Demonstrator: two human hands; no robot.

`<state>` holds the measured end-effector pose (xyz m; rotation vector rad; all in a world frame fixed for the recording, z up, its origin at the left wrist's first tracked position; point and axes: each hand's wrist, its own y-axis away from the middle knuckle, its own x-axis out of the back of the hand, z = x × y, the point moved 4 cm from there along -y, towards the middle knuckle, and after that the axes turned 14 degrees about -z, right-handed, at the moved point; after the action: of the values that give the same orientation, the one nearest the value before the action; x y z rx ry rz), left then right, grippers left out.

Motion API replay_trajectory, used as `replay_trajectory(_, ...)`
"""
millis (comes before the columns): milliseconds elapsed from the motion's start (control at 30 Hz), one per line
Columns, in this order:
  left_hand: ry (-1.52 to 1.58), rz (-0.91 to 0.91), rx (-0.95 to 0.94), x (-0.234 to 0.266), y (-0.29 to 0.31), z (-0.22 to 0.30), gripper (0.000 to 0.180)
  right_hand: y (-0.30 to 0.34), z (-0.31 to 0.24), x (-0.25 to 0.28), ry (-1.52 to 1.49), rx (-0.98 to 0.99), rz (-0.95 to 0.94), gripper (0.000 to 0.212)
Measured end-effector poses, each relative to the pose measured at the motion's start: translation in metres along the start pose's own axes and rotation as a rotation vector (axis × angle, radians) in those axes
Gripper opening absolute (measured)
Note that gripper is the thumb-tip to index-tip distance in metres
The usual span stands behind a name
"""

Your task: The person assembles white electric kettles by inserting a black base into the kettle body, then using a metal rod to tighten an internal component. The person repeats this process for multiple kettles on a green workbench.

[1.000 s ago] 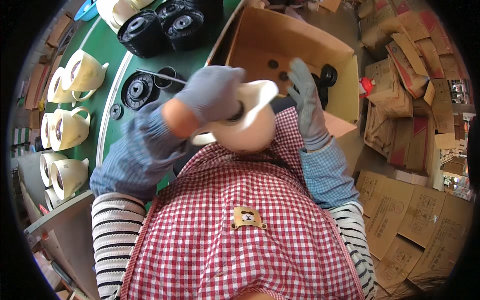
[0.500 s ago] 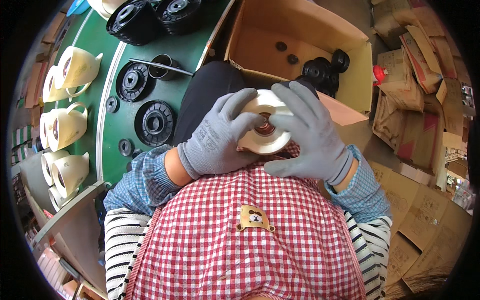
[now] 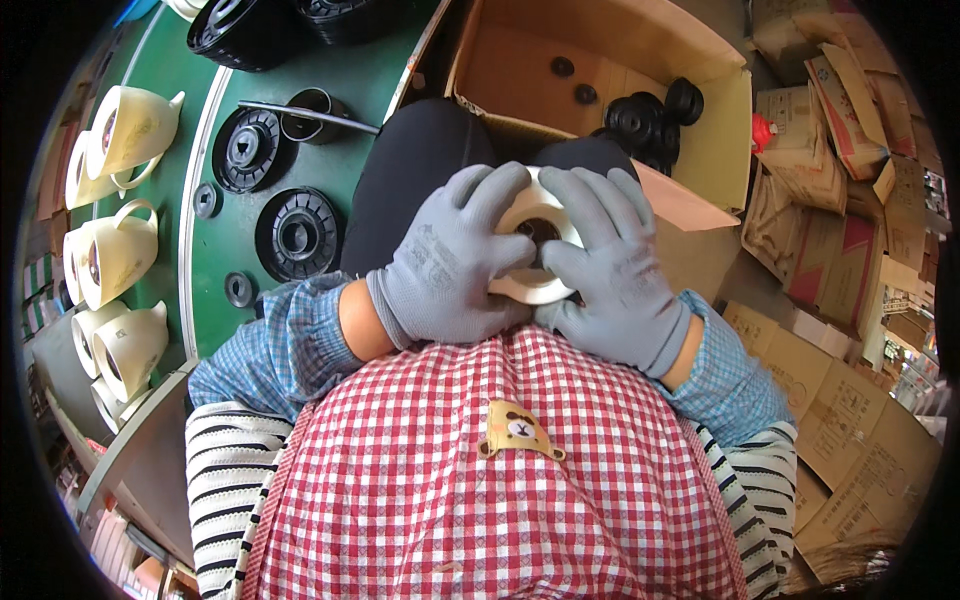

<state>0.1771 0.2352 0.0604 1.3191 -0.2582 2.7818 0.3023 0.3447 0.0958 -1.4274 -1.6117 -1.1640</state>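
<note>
Round cream-white vessel (image 3: 533,289): held between both hands, just beyond red-and-white checked apron (image 3: 400,440), round opening facing up.
Grey-gloved left hand (image 3: 450,268): fingers narrow, bent around left side of vessel, one fingertip at opening.
Grey-gloved right hand (image 3: 622,275): fingers narrow, bent around right side of vessel, holding it also.
Green desk (image 3: 213,252): left of vessel, bearing black ribbed plastic discs (image 3: 299,234).
Cream-coloured jugs (image 3: 122,258): farther left of vessel.
Brown cardboard box (image 3: 570,42): beyond vessel, with small black round parts (image 3: 632,118) inside.
</note>
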Motion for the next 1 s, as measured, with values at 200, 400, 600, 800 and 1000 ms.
replay_trajectory(200,-0.012,-0.015,-0.035,-0.002,0.0,0.002,0.04,0.004,0.0,-0.007,0.049,0.034,0.032,0.035)
replay_trajectory(400,0.296,0.115,0.011,0.006,0.033,-0.008,0.074,0.02,0.016,0.005,-0.073,0.02,0.196,0.118)
replay_trajectory(600,1.039,0.189,0.512,-0.031,0.093,-0.045,0.061,0.022,0.011,0.013,-0.138,0.011,0.174,0.12)
replay_trajectory(800,1.711,-0.277,0.708,-0.03,0.087,-0.047,0.058,0.043,-0.006,0.037,-0.099,0.113,0.332,0.107)
replay_trajectory(1000,2.086,0.093,0.336,-0.024,0.032,-0.016,0.05,0.072,-0.011,0.05,0.114,0.246,0.402,0.085)
